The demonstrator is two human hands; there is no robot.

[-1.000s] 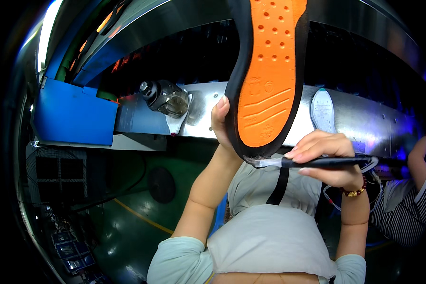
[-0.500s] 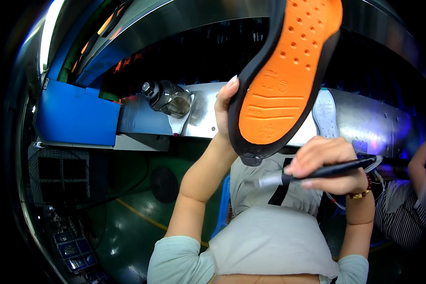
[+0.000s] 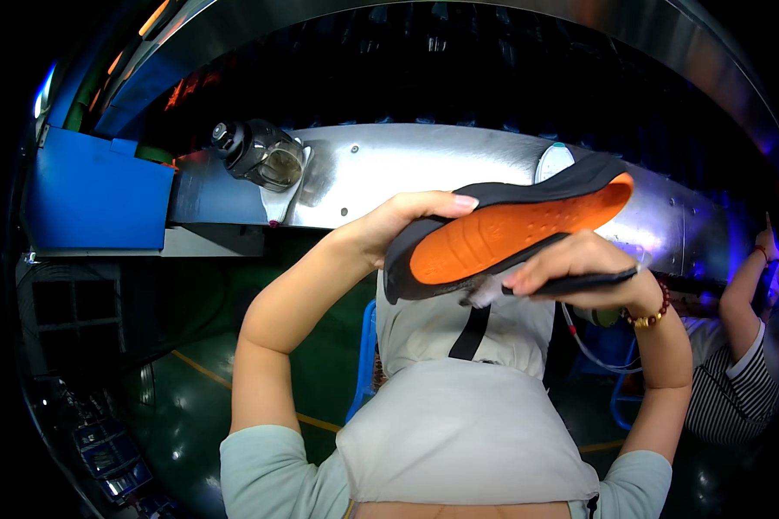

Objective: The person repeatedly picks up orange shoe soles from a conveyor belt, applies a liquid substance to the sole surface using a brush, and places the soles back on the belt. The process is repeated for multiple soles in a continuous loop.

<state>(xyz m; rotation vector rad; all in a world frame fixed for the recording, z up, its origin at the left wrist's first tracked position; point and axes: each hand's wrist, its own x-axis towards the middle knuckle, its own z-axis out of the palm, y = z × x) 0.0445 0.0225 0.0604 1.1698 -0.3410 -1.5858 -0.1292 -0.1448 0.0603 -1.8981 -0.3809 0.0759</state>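
Observation:
My left hand (image 3: pixel 398 223) is closed round the heel end of a black shoe sole with an orange inner face (image 3: pixel 502 232), its thumb on the upper black edge. The sole is tilted in front of me, toe end toward the right. In my right hand (image 3: pixel 584 266) is a brush with a black handle (image 3: pixel 571 283). The brush's pale tip, smeared by motion, is at the sole's lower black edge near the heel; I cannot tell whether it touches.
A metal ledge (image 3: pixel 415 164) runs across ahead. On it are a dark drink bottle (image 3: pixel 273 156) at left and a white sole-shaped piece (image 3: pixel 554 160), partly hidden. A blue box (image 3: pixel 99 186) stands far left. Another person's arm (image 3: pixel 740 294) shows at far right.
The sole has swung down from upright to nearly sideways, its orange face tilted away. My right hand has moved slightly up, bringing the brush to the sole's lower edge.

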